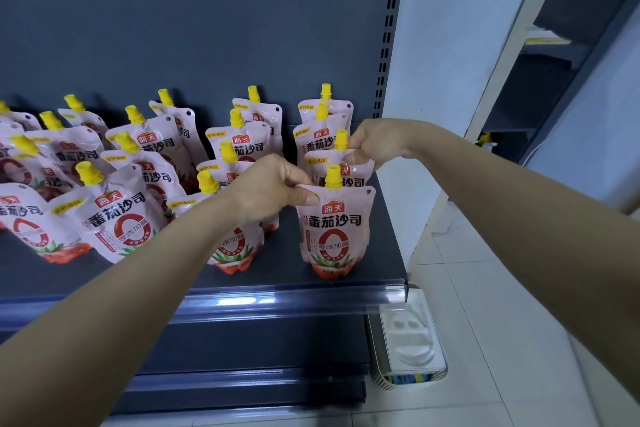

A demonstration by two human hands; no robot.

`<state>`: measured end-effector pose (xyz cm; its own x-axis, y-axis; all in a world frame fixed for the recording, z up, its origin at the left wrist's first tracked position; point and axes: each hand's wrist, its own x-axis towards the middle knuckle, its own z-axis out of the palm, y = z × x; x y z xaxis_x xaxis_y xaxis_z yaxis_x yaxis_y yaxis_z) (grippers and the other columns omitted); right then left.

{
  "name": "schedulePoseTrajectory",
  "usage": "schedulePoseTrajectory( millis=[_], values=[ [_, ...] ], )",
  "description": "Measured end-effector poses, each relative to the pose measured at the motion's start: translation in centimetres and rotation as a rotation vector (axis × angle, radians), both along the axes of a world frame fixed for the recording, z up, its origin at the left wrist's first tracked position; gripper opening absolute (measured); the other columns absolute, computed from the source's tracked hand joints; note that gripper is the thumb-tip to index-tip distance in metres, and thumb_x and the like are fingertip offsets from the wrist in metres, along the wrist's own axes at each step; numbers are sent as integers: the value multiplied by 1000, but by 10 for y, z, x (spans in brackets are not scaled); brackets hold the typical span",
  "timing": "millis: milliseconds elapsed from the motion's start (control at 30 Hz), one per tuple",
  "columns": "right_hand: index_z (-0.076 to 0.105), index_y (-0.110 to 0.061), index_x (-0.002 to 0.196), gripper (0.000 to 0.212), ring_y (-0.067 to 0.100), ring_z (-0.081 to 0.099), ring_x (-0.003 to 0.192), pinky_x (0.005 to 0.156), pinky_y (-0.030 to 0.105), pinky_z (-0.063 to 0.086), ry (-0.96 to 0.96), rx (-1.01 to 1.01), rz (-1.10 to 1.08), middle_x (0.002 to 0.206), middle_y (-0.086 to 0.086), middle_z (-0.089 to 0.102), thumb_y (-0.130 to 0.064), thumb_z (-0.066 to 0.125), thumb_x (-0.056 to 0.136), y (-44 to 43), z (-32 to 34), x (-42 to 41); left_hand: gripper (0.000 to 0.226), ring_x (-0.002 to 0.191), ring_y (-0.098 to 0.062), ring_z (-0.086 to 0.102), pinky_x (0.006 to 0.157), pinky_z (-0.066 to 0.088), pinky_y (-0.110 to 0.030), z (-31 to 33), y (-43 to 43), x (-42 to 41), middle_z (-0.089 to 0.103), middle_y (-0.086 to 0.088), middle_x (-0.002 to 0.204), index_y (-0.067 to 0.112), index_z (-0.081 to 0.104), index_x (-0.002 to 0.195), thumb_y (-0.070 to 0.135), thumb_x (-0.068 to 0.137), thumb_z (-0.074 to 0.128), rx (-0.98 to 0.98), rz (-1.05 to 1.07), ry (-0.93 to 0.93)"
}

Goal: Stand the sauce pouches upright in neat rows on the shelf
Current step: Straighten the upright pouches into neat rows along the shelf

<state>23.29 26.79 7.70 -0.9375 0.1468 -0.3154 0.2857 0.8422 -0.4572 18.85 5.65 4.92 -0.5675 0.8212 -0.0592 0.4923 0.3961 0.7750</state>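
The front pink plastic sauce pouch [334, 229], yellow-capped, stood upright with its long axis vertical near the right end of the dark grey metal shelf [384, 253]. The left hand [273, 184], nearer, had its grip clamped on the pouch's top-left corner. The right hand [377, 142] pinched the pouch directly behind [356, 177].

Floor [502, 305]: pale glossy tiles, lower right.
Wire basket [382, 382] — standing on the tiles, holding a white moulded tray [412, 333] over something blue and yellow.
White wall panel [443, 45]: upright, plain.
Second dark shelving unit [540, 80] — far right, seen at a slant.
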Motion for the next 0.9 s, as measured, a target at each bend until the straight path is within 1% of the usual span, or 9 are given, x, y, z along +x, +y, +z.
schedulePoseTrajectory(
  millis=[167,233,367,500,567,600,700,800,900],
  values=[
    [66,2,109,28,27,67,98,79,30,57,17,-32,-35,114,16,69,-20,54,96,-1,-1,-3,13,93,-43,64,83,52,-57,0,-1,-2,72,-21,95,7,74,90,15,81,68,-23,-19,8],
    [67,1,106,27,26,68,97,80,30,57,11,-29,-31,112,15,69,-20,56,95,-1,0,-3,13,92,-41,65,83,52,-57,2,-1,-2,73,-17,94,11,74,89,17,80,68,-36,-30,6],
    [67,-8,89,15,22,68,87,74,27,57,-25,-17,-11,105,11,71,-21,62,91,-3,1,-2,13,92,-31,68,87,52,-53,5,-2,-2,75,-5,93,19,75,89,24,78,70,-64,-79,-10],
    [68,-4,96,17,24,67,94,83,32,56,-61,37,15,97,4,70,-19,63,90,-5,3,-2,36,91,-8,67,87,52,-26,18,-7,0,75,2,93,22,75,90,49,70,62,-23,-110,-18],
    [66,-12,84,4,22,62,91,78,27,54,-107,73,50,85,-3,63,-10,63,87,-4,10,0,34,87,-4,69,80,52,-14,26,-8,-2,75,2,90,20,74,91,46,76,59,45,-108,-61],
    [67,-12,85,10,22,60,91,79,27,52,-127,87,66,84,-3,61,-4,62,85,-3,16,1,28,83,-2,69,76,51,-10,29,-7,-4,75,4,86,18,73,92,39,80,60,76,-96,-53],
    [68,-5,108,35,30,60,107,91,32,51,-112,48,53,110,11,66,11,52,80,2,33,5,12,74,4,63,72,47,-7,33,0,-14,69,12,80,15,71,94,18,86,62,132,-3,78],
    [61,0,120,42,26,63,105,75,18,54,-27,-68,-50,125,17,64,16,44,86,5,43,4,15,89,-7,62,85,47,-20,32,13,-23,69,2,96,12,68,99,10,85,64,132,84,170],
    [61,-4,124,40,22,58,113,95,27,45,155,73,-143,129,10,61,8,51,88,5,39,-5,23,95,-14,59,89,46,-26,25,28,-32,64,-1,104,11,64,106,10,83,66,40,100,218]
  ],
)
